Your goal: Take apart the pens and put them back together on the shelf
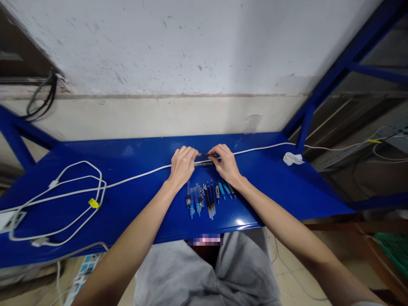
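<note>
My left hand and my right hand are close together near the middle of the blue table. Between them a thin dark pen is held level, its ends pinched in the fingertips of each hand. Just below it, another dark pen lies by the white cable. Nearer to me is a row of pen parts: several clear barrels with black or blue grips, then several thin ink refills. Black and blue upper pen pieces lie at the right of the row, beside my right wrist.
A white cable runs across the blue table behind the pen parts and loops at the left, with a yellow tag. Crumpled white tissue lies at the right. Blue frame posts and a pale wall bound the table.
</note>
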